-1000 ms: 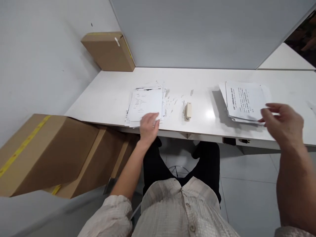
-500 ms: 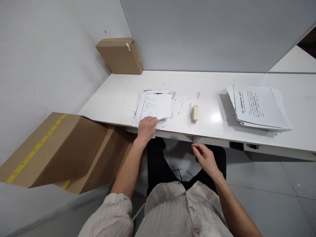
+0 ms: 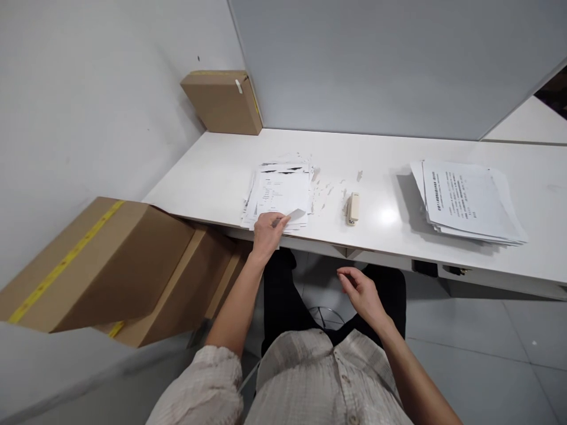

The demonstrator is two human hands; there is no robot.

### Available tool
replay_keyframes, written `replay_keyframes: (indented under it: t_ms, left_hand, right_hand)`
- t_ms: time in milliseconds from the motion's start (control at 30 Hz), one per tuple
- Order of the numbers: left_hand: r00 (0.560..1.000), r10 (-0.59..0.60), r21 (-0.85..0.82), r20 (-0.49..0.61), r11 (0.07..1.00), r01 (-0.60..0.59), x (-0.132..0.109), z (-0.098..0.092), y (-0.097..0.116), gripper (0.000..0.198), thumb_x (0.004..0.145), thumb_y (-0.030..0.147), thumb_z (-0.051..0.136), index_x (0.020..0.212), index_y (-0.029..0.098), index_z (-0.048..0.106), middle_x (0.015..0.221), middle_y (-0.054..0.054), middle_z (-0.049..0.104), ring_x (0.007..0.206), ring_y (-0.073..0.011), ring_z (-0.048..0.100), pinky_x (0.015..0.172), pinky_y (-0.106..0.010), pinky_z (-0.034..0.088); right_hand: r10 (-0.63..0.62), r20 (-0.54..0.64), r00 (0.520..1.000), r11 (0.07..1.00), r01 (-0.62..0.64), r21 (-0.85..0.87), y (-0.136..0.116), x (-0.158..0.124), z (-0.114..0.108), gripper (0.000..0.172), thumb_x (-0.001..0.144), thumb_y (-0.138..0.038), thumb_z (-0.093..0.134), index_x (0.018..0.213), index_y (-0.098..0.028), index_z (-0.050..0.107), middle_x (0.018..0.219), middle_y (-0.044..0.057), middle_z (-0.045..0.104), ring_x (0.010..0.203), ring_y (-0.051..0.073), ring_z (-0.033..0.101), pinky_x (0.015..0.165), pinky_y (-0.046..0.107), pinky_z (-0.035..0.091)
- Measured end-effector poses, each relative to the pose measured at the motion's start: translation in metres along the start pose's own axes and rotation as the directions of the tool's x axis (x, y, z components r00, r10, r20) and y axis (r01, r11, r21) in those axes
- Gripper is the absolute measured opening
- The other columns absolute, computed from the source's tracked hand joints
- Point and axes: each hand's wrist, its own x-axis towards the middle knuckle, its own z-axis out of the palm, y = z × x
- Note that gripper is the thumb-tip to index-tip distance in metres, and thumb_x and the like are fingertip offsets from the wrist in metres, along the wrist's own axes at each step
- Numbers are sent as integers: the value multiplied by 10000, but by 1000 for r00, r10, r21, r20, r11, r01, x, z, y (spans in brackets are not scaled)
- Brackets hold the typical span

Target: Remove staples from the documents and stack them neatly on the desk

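Note:
My left hand (image 3: 268, 235) pinches the lower right corner of the top sheet of paper (image 3: 283, 192), and that corner curls up between thumb and fingers. Beneath the sheet lies an uneven stack of printed papers (image 3: 250, 198) near the front edge of the white desk. My right hand (image 3: 359, 290) hangs over my lap in front of the desk edge. Its fingers are bent with a gap between thumb and forefinger, and nothing shows in them. A beige stapler (image 3: 353, 208) stands on the desk to the right of the stack.
A second pile of printed sheets (image 3: 469, 198) lies on the desk's right side. One cardboard box (image 3: 221, 103) stands in the back left corner. Larger taped boxes (image 3: 110, 265) are stacked left of the desk. Torn paper scraps (image 3: 328, 189) lie between stack and stapler.
The left hand has taken hold of the top sheet's corner and curled it upward. My right hand has shifted slightly left and down. The view has tilted a little.

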Motion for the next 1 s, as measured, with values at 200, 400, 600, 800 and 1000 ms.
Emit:
replay_keyframes:
  t_ms: [200, 400, 600, 800, 1000]
  left_hand:
    - [938, 145, -65, -316, 983, -174, -23, -11, 19, 148, 873, 255, 494, 936, 181, 606, 944, -57, 661, 924, -165, 613, 837, -319, 487]
    - [758, 645, -7, 100, 762, -648, -89, -8, 51, 191, 821, 90, 517, 946, 208, 601, 928, -33, 692, 1024, -212, 596, 901, -410, 461]
    - [686, 662, -145, 301, 743, -654, -94, -9, 54, 145, 857, 294, 545, 941, 223, 639, 915, -39, 701, 991, -189, 613, 897, -382, 475]
    - [942, 320, 200, 97, 921, -334, -21, -14, 11, 383, 823, 399, 579, 1144, 190, 579, 1155, -112, 623, 1155, -269, 517, 990, -445, 398]
    - [951, 152, 287, 268, 930, -229, 3, -3, -10, 497, 792, 432, 603, 1241, 241, 511, 1301, -94, 522, 1209, -293, 447, 992, -460, 353]
  right_hand:
    - [91, 15, 996, 974, -92, 209, -16, 3, 7, 297, 787, -458, 585, 948, -217, 652, 854, 56, 668, 585, 150, 573, 531, 269, 446]
    - [147, 234, 961, 619, -274, 736, -40, 12, 3, 599, 756, -672, 483, 1149, -231, 584, 1155, 115, 632, 919, 257, 644, 724, 369, 527]
    - [388, 123, 913, 643, -364, 674, -32, 12, 6, 404, 638, -433, 736, 936, -171, 656, 898, 90, 727, 792, 273, 673, 660, 361, 533]
    - [459, 112, 882, 583, -394, 710, -13, -2, 5, 376, 629, -370, 755, 944, -184, 666, 893, 77, 732, 822, 273, 680, 693, 377, 544]
    - [467, 72, 881, 600, -376, 706, -5, -9, 2, 345, 652, -373, 736, 936, -188, 673, 939, 81, 727, 855, 272, 677, 715, 382, 546]
